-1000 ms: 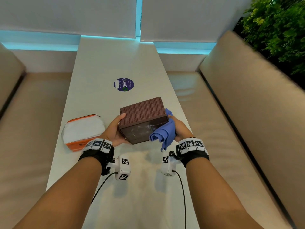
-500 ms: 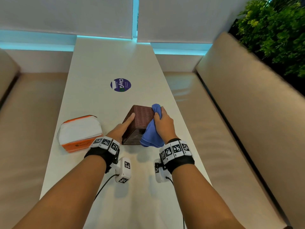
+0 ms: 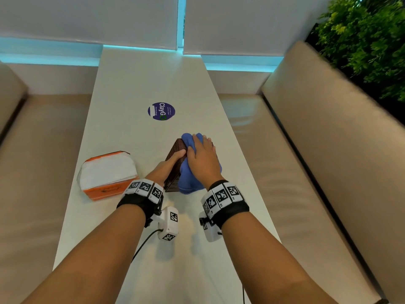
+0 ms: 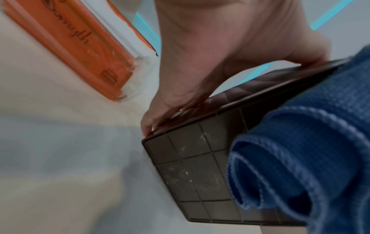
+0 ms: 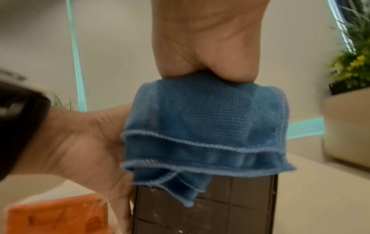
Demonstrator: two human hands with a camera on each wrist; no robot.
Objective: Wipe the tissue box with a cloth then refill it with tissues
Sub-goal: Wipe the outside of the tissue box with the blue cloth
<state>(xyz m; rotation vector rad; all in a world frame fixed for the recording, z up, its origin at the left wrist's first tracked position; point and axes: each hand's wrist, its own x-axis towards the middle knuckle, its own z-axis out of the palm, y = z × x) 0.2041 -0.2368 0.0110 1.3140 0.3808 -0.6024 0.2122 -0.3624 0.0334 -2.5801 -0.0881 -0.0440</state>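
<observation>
The brown woven tissue box (image 3: 173, 183) stands tilted on the white table (image 3: 142, 84), its gridded, dusty base (image 4: 190, 174) turned toward me. My left hand (image 3: 169, 164) grips its left side, thumb on the upper edge. Lying flat on the folded blue cloth (image 3: 188, 183), my right hand (image 3: 201, 159) presses it against the box's right face, fingers stretched toward the far end. In the right wrist view the cloth (image 5: 200, 126) hangs over the base (image 5: 220, 205) under my palm. An orange and white tissue pack (image 3: 107, 174) lies to the left.
A round purple sticker (image 3: 161, 111) lies farther up the narrow table. Beige bench seats (image 3: 274, 172) run along both long sides, with a green plant (image 3: 368, 40) behind the right backrest. Camera cables trail from both wrists over the near table.
The box has been turned from base-toward-me to standing narrow side up. My right hand has slid the cloth up over its right face toward the far end.
</observation>
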